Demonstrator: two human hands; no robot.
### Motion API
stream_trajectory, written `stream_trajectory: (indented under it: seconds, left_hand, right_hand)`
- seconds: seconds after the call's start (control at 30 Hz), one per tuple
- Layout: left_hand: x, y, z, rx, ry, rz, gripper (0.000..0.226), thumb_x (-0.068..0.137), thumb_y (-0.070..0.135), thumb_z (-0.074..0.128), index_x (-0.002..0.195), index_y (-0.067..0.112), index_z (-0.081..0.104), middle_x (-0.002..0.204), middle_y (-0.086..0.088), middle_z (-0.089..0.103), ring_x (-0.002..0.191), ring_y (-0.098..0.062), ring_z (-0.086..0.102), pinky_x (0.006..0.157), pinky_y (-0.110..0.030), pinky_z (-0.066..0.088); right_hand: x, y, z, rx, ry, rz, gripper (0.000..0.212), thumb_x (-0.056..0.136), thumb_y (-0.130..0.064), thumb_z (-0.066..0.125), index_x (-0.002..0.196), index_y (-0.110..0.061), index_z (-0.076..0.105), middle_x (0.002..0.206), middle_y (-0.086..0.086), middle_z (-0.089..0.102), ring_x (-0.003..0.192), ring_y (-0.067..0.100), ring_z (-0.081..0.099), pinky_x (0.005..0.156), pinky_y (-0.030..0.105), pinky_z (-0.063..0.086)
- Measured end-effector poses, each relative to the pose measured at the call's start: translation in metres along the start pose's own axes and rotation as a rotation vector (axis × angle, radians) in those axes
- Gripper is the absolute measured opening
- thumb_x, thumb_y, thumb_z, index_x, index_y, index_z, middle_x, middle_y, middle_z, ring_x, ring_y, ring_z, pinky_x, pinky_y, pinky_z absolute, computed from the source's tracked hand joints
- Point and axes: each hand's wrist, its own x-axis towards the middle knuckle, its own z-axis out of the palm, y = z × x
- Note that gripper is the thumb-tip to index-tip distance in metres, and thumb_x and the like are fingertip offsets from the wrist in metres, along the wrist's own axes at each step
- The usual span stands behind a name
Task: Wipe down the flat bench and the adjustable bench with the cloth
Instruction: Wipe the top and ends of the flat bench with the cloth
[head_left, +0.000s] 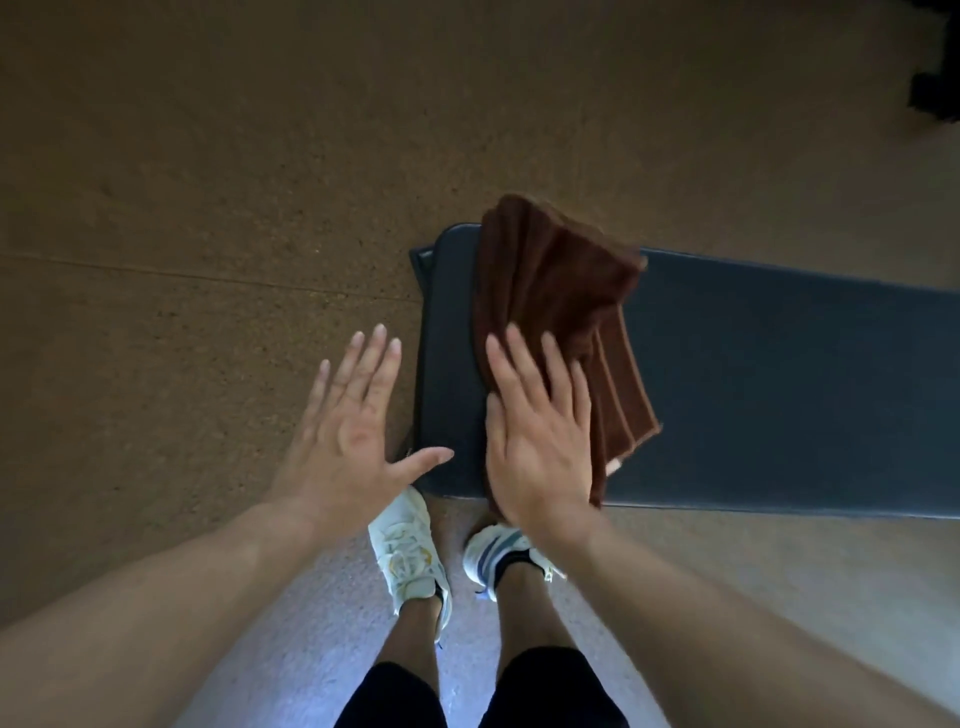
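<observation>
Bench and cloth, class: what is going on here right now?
A person stands at the end of a dark padded bench. The right hand presses flat on a folded brown cloth lying across the bench's end. The left hand hovers open beside the bench, over the floor, holding nothing.

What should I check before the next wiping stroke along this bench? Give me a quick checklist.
1. Cloth lies on the bench pad: ok.
2. Right hand flat on the cloth: ok.
3. Left hand clear of the wiping path, open beside the bench end: ok.
4. Cloth spread flat: not ok, it is folded and bunched.
5. Pad to the right free of objects: ok as far as visible.
6. Pad already clean: cannot tell.
</observation>
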Motion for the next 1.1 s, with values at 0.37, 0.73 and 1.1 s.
stream_trajectory:
  seconds: [0.37, 0.73, 1.1]
  left_hand:
    - [-0.003, 0.002, -0.009, -0.159, 0.037, -0.048, 0.131, 0.071, 0.098, 0.041, 0.160, 0.027, -0.023, 0.167, 0.017, -0.027, 0.150, 0.005, -0.028, 0.128, -0.033, -0.007]
    - [-0.030, -0.016, 0.003, -0.184, -0.031, -0.237, 0.144, 0.061, 0.090, 0.060, 0.151, 0.031, -0.035, 0.155, 0.023, -0.035, 0.125, 0.021, -0.045, 0.118, -0.024, -0.015]
    - [-0.082, 0.042, 0.046, -0.246, -0.257, -0.476, 0.131, 0.079, 0.052, 0.081, 0.156, 0.042, -0.025, 0.163, 0.000, 0.035, 0.142, -0.027, 0.045, 0.112, -0.043, 0.042]
  right_hand:
    - [0.084, -0.007, -0.019, -0.084, -0.107, -0.186, 0.057, 0.106, -0.055, 0.040, 0.155, -0.028, 0.047, 0.156, 0.007, 0.053, 0.151, 0.029, 0.031, 0.128, 0.047, 0.014]
    - [0.053, -0.056, 0.008, -0.051, -0.159, -0.417, 0.054, 0.092, -0.033, 0.051, 0.144, -0.022, 0.060, 0.149, -0.005, 0.060, 0.160, 0.023, 0.022, 0.132, 0.049, 0.006]
    - [-0.010, 0.036, -0.008, -0.192, -0.472, -1.100, 0.063, 0.095, -0.015, 0.038, 0.157, -0.023, 0.047, 0.173, -0.005, 0.026, 0.163, 0.022, 0.007, 0.133, 0.045, -0.002]
